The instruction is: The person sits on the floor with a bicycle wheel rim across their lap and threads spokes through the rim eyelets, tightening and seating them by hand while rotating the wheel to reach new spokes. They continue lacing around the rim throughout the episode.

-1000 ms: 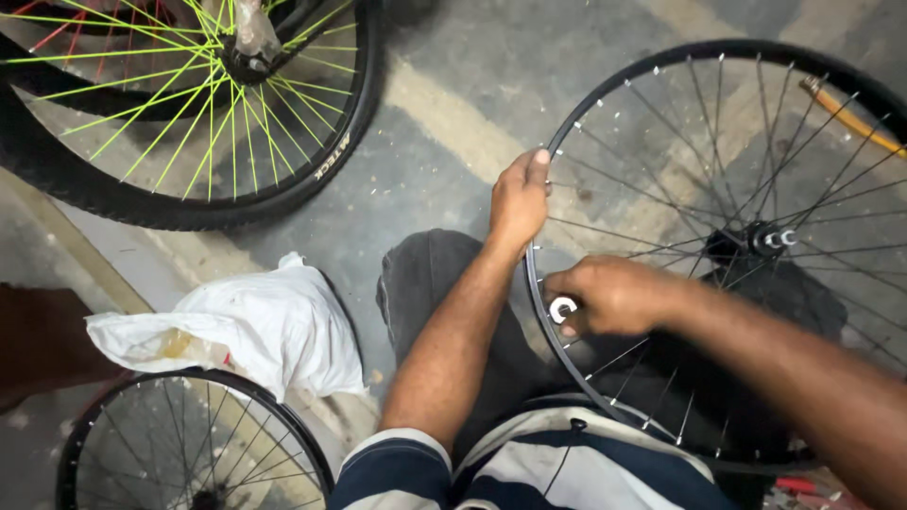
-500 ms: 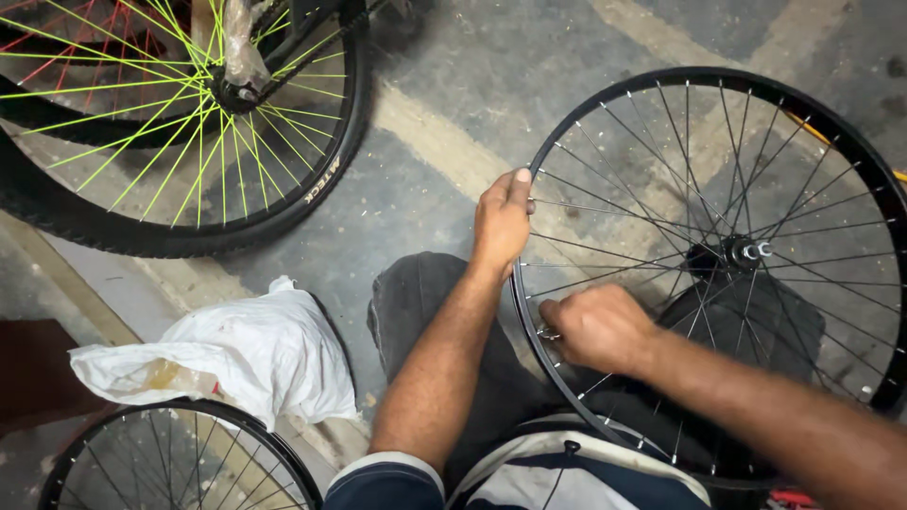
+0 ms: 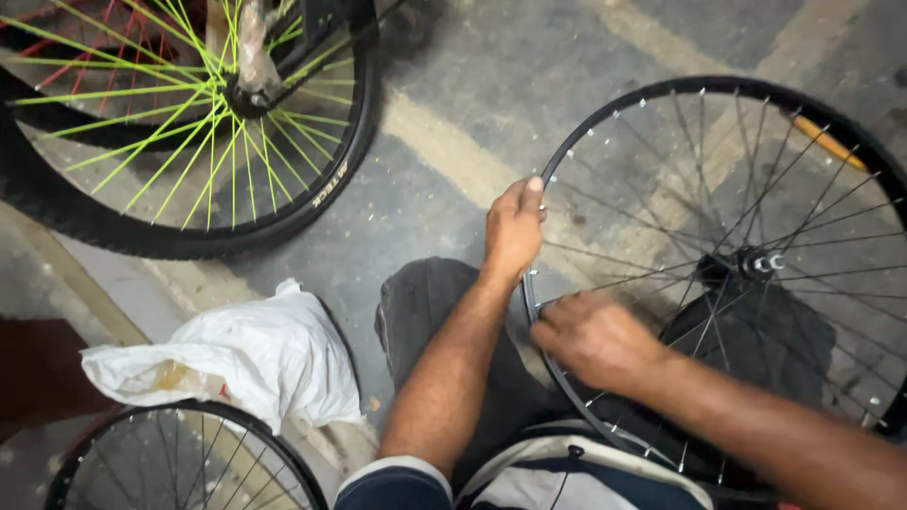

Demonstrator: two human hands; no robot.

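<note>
A bare black bicycle wheel rim [image 3: 631, 111] with thin silver spokes and a hub [image 3: 753, 263] rests across my lap at the right. My left hand [image 3: 513, 229] grips the rim's left edge, thumb on top. Lower on the same edge, my right hand [image 3: 590, 337] is closed around the rim near the spoke ends. Whatever it holds in its fingers is hidden.
A bicycle wheel with a black tyre and bright green spokes [image 3: 203, 127] stands at the top left. A crumpled white plastic bag [image 3: 241, 358] lies on the concrete floor by my knee. Another black spoked rim [image 3: 179, 458] shows at the bottom left. A yellow-handled tool [image 3: 828, 142] lies behind the held rim.
A small silver tool seen in my right hand a second ago is now hidden under the fingers. Both hands stay on the rim's left edge; the view has shifted slightly.
</note>
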